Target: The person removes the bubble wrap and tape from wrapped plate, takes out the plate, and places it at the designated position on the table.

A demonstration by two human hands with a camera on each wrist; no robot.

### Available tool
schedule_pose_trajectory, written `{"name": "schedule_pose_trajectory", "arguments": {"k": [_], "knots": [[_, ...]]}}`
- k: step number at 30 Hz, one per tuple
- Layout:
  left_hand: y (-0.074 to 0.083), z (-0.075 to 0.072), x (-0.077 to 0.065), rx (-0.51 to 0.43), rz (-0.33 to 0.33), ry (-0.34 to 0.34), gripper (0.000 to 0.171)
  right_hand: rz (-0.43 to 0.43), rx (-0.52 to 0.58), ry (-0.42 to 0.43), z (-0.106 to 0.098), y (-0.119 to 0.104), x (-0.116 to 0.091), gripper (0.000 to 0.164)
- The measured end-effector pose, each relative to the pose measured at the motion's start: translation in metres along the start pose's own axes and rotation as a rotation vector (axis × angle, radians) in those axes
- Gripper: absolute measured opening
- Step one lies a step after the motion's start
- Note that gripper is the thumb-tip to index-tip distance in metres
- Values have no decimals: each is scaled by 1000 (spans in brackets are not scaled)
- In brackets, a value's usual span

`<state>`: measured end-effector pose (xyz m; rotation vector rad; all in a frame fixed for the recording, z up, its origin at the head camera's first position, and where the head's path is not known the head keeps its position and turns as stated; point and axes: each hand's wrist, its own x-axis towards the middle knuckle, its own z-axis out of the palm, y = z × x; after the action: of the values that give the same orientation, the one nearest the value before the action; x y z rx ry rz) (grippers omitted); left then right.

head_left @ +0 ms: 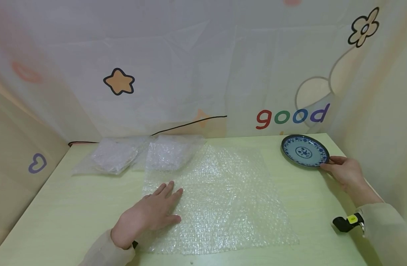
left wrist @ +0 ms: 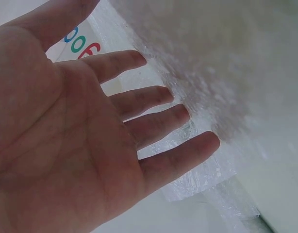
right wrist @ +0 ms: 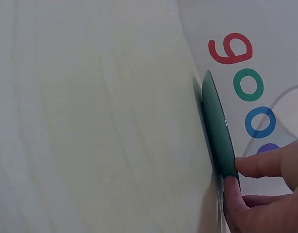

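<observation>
A blue-and-white patterned plate (head_left: pixel 303 151) with a dark rim is at the back right of the table. My right hand (head_left: pixel 347 173) pinches its right edge between thumb and fingers. In the right wrist view the plate (right wrist: pixel 218 126) shows nearly edge-on, its green-blue underside towards the camera. A sheet of clear bubble wrap (head_left: pixel 223 199) lies spread across the middle of the table. Over its left edge my left hand (head_left: pixel 150 212) is spread, fingers straight and apart. The left wrist view shows the open palm (left wrist: pixel 86 141), with fingertips at the bubble wrap (left wrist: pixel 202 87).
Two packets in clear wrap, one at the back left (head_left: pixel 115 155) and one beside it (head_left: pixel 166 153), lie by the rear edge; the bubble wrap's far left corner overlaps the second. A printed cloth backdrop (head_left: pixel 190 74) rises behind the table and along both sides.
</observation>
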<state>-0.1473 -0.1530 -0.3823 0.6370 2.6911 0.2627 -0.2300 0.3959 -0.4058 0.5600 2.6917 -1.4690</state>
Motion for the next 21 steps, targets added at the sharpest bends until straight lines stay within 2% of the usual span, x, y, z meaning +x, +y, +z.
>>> {"name": "schedule_pose_trajectory", "arguments": {"k": [8, 15, 21], "knots": [[0, 1, 2, 3, 4, -5, 78, -107, -90, 41, 1, -1, -2, 67], [0, 0, 1, 8, -1, -3, 78, -261, -165, 107, 16, -9, -9, 59], [0, -2, 1, 2, 9, -2, 78, -364, -232, 75, 32, -23, -22, 58]]}}
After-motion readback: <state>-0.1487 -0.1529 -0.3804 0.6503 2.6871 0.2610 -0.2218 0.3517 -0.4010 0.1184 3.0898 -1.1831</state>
